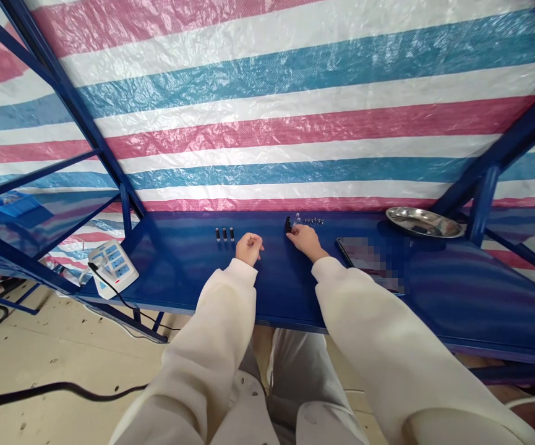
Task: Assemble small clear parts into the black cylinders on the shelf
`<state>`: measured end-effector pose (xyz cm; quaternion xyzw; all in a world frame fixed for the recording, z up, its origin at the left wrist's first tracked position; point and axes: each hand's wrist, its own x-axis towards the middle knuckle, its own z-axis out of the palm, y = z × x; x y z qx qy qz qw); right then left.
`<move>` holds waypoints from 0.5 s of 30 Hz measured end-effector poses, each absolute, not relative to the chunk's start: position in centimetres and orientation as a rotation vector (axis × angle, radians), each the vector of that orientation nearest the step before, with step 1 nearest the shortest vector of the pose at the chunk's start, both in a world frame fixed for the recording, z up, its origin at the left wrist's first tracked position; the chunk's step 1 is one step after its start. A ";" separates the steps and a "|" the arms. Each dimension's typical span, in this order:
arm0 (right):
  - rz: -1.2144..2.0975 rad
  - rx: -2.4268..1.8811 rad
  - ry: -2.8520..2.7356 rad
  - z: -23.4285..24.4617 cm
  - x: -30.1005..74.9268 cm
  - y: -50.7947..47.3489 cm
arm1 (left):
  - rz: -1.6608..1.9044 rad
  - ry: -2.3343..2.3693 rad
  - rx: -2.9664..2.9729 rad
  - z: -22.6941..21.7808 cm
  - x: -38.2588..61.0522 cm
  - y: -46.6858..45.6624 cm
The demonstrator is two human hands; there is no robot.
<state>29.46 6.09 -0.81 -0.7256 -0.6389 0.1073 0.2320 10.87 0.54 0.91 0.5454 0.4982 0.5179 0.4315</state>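
My left hand [249,249] is just above the blue shelf, its fingers curled closed; whatever they hold, if anything, is hidden. To its left, three small black cylinders with pale lower ends [224,234] stand in a row. Farther right, my right hand [308,240] has its thumb and fingers drawn together beside a cluster of small black pieces [288,224]. What sits between those fingertips is too small to make out. Just beyond them are tiny clear pieces [297,217], and a line of several small shiny metal parts [313,221] runs to the right.
A dark flat device, partly blurred out, [364,262] lies right of my right hand. Behind it is a shiny oval metal dish [425,222]. At the left end, a white power strip [114,270] trails a black cable. Blue frame posts and striped sheeting [276,123] bound the shelf [174,266].
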 end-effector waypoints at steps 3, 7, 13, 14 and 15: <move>0.352 -2.019 -1.777 -0.7 29.8 6.2 | 1.298 1.237 1.365 0.8 10.9 0.6; 0.346 -2.075 -1.747 -0.6 30.3 6.1 | 1.293 1.235 1.375 0.8 10.9 0.6; 0.318 -2.084 -1.679 -1.0 30.4 5.9 | 1.304 1.231 1.375 0.6 10.8 0.7; 0.322 -2.091 -1.669 -1.0 30.3 5.9 | 1.307 1.235 1.369 0.6 10.8 0.7; 0.324 -2.099 -1.660 -1.0 30.3 5.9 | 1.314 1.248 1.356 0.5 10.8 0.8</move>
